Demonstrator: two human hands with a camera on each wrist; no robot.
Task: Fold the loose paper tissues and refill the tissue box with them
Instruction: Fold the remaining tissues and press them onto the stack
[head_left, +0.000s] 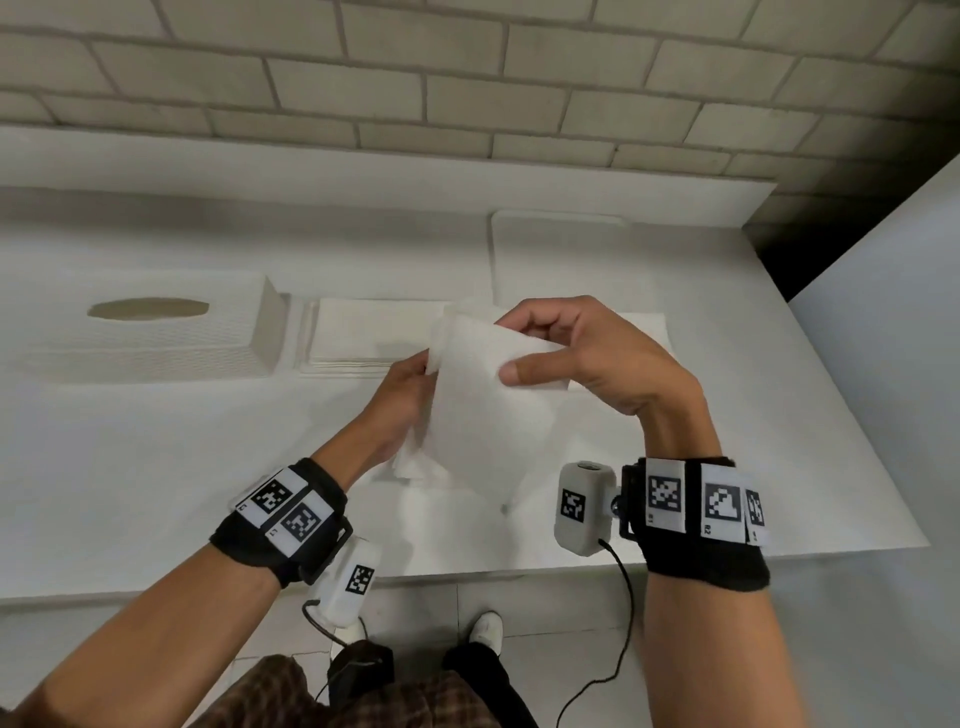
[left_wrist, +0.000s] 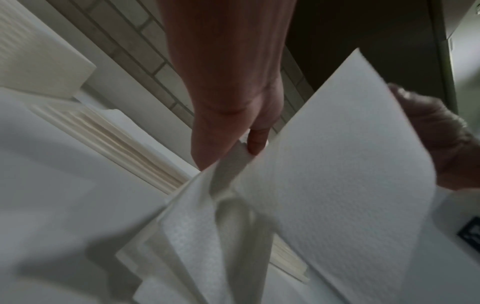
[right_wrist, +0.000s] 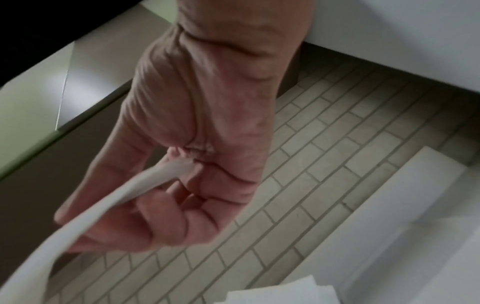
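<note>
Both hands hold one white paper tissue (head_left: 488, 395) up above the white table (head_left: 156, 467). My left hand (head_left: 415, 374) pinches its left edge, and thumb and finger meet on the tissue (left_wrist: 337, 174) in the left wrist view. My right hand (head_left: 545, 348) pinches the upper right corner, thumb on the front; the tissue's edge (right_wrist: 145, 181) runs between thumb and fingers there. The sheet hangs bent below the hands. A white tissue box (head_left: 150, 332) with an oval slot lies at the left. A stack of folded tissues (head_left: 363, 338) sits beside it.
A flat white lid or tray (head_left: 561, 254) lies at the back right of the table. A brick wall (head_left: 467, 78) rises behind the table's raised ledge. The table's front edge is near my wrists, its right edge runs diagonally. My shoes and the tiled floor show below.
</note>
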